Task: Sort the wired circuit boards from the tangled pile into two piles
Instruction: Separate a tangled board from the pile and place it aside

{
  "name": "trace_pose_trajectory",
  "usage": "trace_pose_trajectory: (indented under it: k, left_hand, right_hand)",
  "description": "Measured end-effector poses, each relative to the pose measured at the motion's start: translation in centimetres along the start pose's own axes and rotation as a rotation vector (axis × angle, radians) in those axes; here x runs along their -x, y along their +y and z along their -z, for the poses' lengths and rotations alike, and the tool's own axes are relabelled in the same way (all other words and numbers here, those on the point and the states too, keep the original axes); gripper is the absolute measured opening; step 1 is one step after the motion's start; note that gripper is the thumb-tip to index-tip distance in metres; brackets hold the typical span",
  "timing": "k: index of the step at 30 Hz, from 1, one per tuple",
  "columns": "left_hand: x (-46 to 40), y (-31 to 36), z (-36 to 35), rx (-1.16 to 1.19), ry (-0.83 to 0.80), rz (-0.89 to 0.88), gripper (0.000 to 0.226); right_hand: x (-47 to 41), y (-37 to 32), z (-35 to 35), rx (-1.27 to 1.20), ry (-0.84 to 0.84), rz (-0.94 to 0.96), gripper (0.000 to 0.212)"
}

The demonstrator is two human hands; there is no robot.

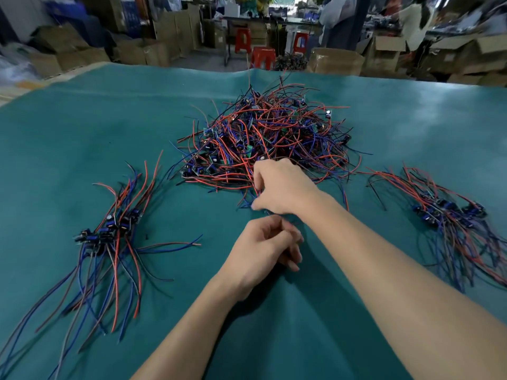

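Right hand (282, 187) fingers curled into tangled pile (263, 138) wires.

On the table (384, 119), the tangled pile (263, 138) lies at 12 o'clock, one sorted pile (109, 237) at 9 o'clock, another sorted pile (452, 215) at 3 o'clock.

The teal table cover (82, 127) looks smooth with a dull sheen; plastic-coated wires (263, 133); matt cardboard boxes (68, 48).
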State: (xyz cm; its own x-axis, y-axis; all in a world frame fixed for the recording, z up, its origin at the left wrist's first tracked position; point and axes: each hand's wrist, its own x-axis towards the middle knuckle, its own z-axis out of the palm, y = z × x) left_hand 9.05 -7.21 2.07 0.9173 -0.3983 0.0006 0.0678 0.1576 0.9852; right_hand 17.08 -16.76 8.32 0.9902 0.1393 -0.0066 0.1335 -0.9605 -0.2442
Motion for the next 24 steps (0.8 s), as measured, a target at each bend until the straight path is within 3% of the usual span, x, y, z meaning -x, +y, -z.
trace_pose_trajectory:
  k: [3,9,13,15,19,24]
  left_hand:
    - [0.0,0.0,0.1,0.005,-0.005,0.008,0.021]
    - [-0.1,-0.1,0.1,0.03,0.005,0.048,0.018]
    - [0.0,0.0,0.1,0.078,0.0,0.062,0.011]
    - [0.1,0.0,-0.1,0.094,-0.01,0.071,0.007]
    - [0.2,0.4,0.0,0.203,0.017,0.101,0.01]
    - [0.2,0.9,0.3,0.251,-0.006,0.1,0.025]
  right_hand:
    - [0.9,2.7,-0.1,-0.18,0.122,-0.016,0.024]
    - [5.2,8.5,0.4,-0.953,0.231,-0.104,0.02]
    - [8.5,10.7,0.5,-1.691,0.143,-0.058,0.024]
    - [9.2,10.8,1.0,-1.909,0.108,0.021,0.025]
    - [9.8,10.0,1.6,-2.141,0.019,0.213,0.03]
    - [9.6,8.3,0.4,-2.138,-0.163,0.262,0.023]
